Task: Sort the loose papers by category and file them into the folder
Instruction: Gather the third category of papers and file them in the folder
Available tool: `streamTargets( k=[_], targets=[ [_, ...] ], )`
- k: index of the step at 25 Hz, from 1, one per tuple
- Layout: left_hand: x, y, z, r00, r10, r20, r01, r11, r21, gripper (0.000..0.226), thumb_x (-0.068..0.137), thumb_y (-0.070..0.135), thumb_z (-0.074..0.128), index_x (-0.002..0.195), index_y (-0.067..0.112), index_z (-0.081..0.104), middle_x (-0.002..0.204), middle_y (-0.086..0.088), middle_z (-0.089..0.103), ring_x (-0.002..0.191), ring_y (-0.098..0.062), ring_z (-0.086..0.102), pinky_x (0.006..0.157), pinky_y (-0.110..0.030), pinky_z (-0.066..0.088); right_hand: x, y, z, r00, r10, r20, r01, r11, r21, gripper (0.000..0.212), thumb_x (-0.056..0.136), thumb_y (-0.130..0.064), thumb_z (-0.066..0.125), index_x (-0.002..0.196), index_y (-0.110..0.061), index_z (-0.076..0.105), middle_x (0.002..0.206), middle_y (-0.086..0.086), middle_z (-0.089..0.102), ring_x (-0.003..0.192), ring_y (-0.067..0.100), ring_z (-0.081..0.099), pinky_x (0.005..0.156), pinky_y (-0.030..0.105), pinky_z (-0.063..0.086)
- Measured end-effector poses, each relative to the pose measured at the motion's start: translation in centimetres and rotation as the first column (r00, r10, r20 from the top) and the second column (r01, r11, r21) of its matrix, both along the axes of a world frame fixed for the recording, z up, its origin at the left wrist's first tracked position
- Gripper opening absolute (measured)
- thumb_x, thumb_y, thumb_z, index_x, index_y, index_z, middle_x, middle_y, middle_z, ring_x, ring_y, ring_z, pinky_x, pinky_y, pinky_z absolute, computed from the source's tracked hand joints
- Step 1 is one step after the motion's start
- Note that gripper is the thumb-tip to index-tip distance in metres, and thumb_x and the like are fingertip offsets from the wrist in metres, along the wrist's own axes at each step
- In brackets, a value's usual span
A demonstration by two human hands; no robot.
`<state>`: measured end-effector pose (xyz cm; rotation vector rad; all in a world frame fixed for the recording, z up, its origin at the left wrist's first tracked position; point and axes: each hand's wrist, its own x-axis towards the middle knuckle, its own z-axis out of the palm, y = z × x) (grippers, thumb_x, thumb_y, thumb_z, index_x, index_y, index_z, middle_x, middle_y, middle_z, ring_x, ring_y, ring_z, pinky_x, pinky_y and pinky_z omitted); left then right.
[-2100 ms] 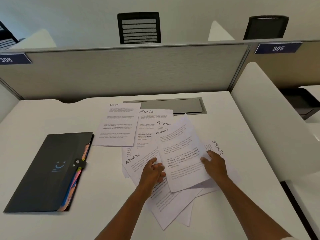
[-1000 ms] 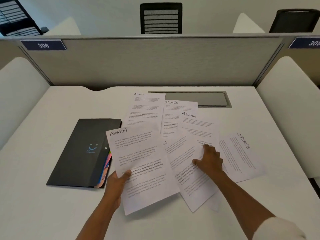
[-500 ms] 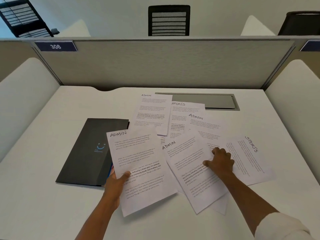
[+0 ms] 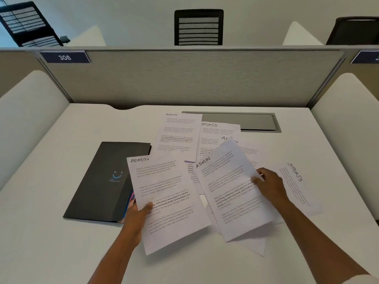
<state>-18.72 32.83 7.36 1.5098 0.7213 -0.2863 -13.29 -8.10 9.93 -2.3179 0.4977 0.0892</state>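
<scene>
My left hand (image 4: 136, 217) grips the lower left edge of an ADMIN sheet (image 4: 166, 199), held just above the desk. My right hand (image 4: 270, 184) pinches the right edge of a second ADMIN sheet (image 4: 231, 187), which is lifted and tilted off the pile. Further back lie an ADMIN page (image 4: 177, 136), a SPORTS page (image 4: 216, 136) and a partly covered ADMIN page (image 4: 248, 150). Another SPORTS sheet (image 4: 297, 187) lies to the right of my right hand. The closed black folder (image 4: 102, 181), with coloured tabs at its right edge, lies at the left, partly under the left-hand sheet.
The white desk (image 4: 51, 232) is boxed in by a grey partition (image 4: 184, 78) at the back and white side dividers (image 4: 30, 103). A grey cable hatch (image 4: 256, 121) sits behind the papers. Black chairs stand beyond the partition.
My right hand has taken hold of the second ADMIN sheet and lifted it off the pile, where before it pressed flat on it. My left hand keeps its ADMIN sheet, pulled out earlier.
</scene>
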Motion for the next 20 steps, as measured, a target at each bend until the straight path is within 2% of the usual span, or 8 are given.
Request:
streamTargets(
  k=[3, 7, 11, 13, 16, 20],
  targets=[
    [0.3, -0.6, -0.2, 1.000, -0.023, -0.002, 0.023, 1.000, 0.004, 0.029, 0.094, 0.020, 0.063, 0.122, 0.025, 0.056, 0.112, -0.006, 0.070, 0.092, -0.034, 0.070, 0.078, -0.053, 0.058, 0.5, -0.7, 1.3, 0.994, -0.087, 0.070, 0.080, 0.991, 0.105, 0.015, 0.090, -0.027, 0.065, 0.100, -0.015, 0.066, 0.090, 0.002, 0.069, 0.078, 0.021, 0.064, 0.059, 0.024, 0.042],
    [0.5, -1.9, 0.4, 0.999, -0.050, 0.006, 0.050, 0.999, 0.007, 0.022, 0.096, 0.019, 0.060, 0.117, 0.022, 0.057, 0.105, -0.004, 0.071, 0.089, -0.029, 0.069, 0.065, -0.041, 0.057, 0.8, -0.5, 2.7, 0.949, -0.262, 0.174, 0.214, 0.944, 0.251, 0.011, 0.090, -0.028, 0.065, 0.097, -0.019, 0.066, 0.089, -0.001, 0.071, 0.077, 0.019, 0.066, 0.060, 0.025, 0.044],
    [0.6, -3.3, 0.4, 0.996, -0.093, 0.009, 0.093, 0.996, 0.000, 0.023, 0.095, 0.023, 0.062, 0.117, 0.019, 0.061, 0.105, -0.007, 0.073, 0.088, -0.031, 0.072, 0.073, -0.047, 0.060, 0.5, 0.5, 3.0, 0.923, -0.347, 0.165, 0.247, 0.866, 0.435, 0.008, 0.091, -0.027, 0.064, 0.095, -0.021, 0.066, 0.092, -0.002, 0.072, 0.081, 0.020, 0.068, 0.063, 0.026, 0.047],
    [0.5, -4.2, 0.4, 0.995, -0.104, 0.008, 0.104, 0.994, -0.020, 0.026, 0.093, 0.024, 0.063, 0.119, 0.017, 0.062, 0.104, -0.008, 0.075, 0.088, -0.031, 0.073, 0.077, -0.051, 0.060, -0.2, 1.6, 2.0, 0.944, -0.305, 0.128, 0.212, 0.855, 0.474, 0.004, 0.090, -0.024, 0.066, 0.091, -0.020, 0.067, 0.089, -0.003, 0.073, 0.082, 0.020, 0.069, 0.067, 0.029, 0.052],
    [0.3, -5.5, 0.9, 0.991, -0.134, 0.027, 0.136, 0.987, -0.081, 0.027, 0.092, 0.024, 0.065, 0.118, 0.015, 0.063, 0.104, -0.009, 0.075, 0.089, -0.033, 0.073, 0.081, -0.056, 0.058, -1.6, 3.5, 0.5, 0.977, -0.195, 0.086, 0.139, 0.888, 0.439, 0.006, 0.090, -0.024, 0.066, 0.091, -0.019, 0.068, 0.088, -0.005, 0.073, 0.081, 0.019, 0.070, 0.073, 0.036, 0.058],
    [0.3, -6.6, 1.7, 0.984, -0.171, 0.048, 0.175, 0.976, -0.130, 0.029, 0.093, 0.027, 0.063, 0.119, 0.014, 0.062, 0.107, -0.010, 0.075, 0.093, -0.035, 0.073, 0.084, -0.060, 0.055, -2.8, 5.6, -0.6, 0.994, -0.099, 0.052, 0.071, 0.920, 0.386, 0.010, 0.092, -0.026, 0.064, 0.096, -0.017, 0.066, 0.091, -0.003, 0.071, 0.082, 0.018, 0.068, 0.066, 0.027, 0.052]
  ],
)
